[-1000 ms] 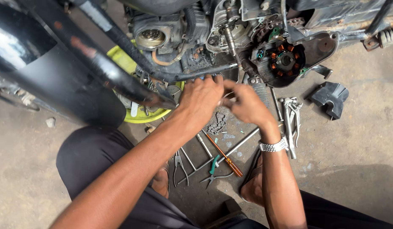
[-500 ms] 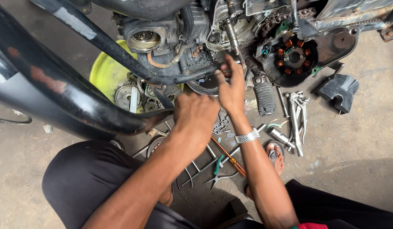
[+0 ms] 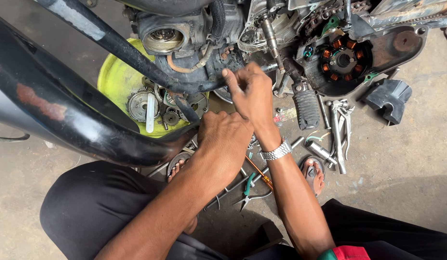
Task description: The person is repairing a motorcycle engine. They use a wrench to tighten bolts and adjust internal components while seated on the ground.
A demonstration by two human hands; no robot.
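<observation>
My right hand (image 3: 250,91), with a metal watch (image 3: 276,151) on its wrist, reaches up to the underside of a motorcycle engine (image 3: 199,29). Its fingers are bunched against a dark frame tube, and whatever they grip is hidden. My left hand (image 3: 221,144) sits just below it, back upward and fingers curled down out of sight, over scattered small parts on the floor. The engine's side cover is off, and a stator with copper coils (image 3: 341,58) shows on the right.
A thick black pipe (image 3: 64,115) crosses the left of the view. A yellow basin (image 3: 117,77) holds gears and clutch parts. A footpeg (image 3: 306,108), wrenches (image 3: 336,130), green-handled pliers (image 3: 250,192), an orange screwdriver (image 3: 259,173) and a black cover (image 3: 389,98) lie on the concrete.
My right hand has risen from beside the left hand to the engine's underside. The left hand stayed low. The view has closed in on the engine.
</observation>
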